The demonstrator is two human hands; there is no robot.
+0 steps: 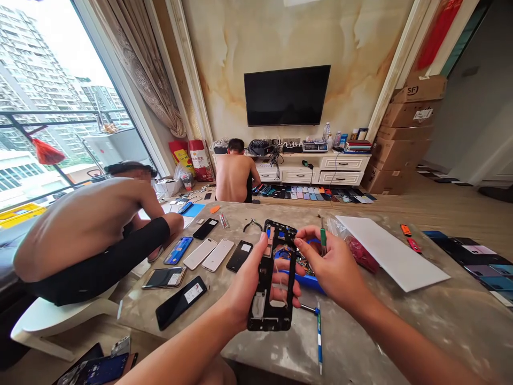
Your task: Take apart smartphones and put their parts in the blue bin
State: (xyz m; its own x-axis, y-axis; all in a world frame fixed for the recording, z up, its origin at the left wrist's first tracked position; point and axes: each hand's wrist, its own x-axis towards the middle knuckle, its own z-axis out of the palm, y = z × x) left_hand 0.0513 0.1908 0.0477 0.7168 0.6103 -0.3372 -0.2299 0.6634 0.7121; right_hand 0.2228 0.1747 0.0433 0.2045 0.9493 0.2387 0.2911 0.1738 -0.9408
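Observation:
My left hand (256, 280) grips a black phone middle frame (271, 315), stripped of its screen and back. My right hand (334, 264) pinches a green-handled screwdriver (323, 241) upright, just right of the frame's top edge. Under my hands, a blue parts tray (310, 283) holds small loose components, partly hidden by the frame. A blue-handled screwdriver (319, 342) lies on the stone tabletop (360, 342) below my right wrist. Several smartphones (200, 254) lie left of the frame, and small pliers (252, 225) sit just beyond it.
A shirtless co-worker (92, 235) sits at the table's left; another (235, 174) works at the far end. A white sheet (388, 251) and a plastic bag (356, 248) lie to my right. Phone panels (468, 256) cover the right edge. Phones line the floor beyond.

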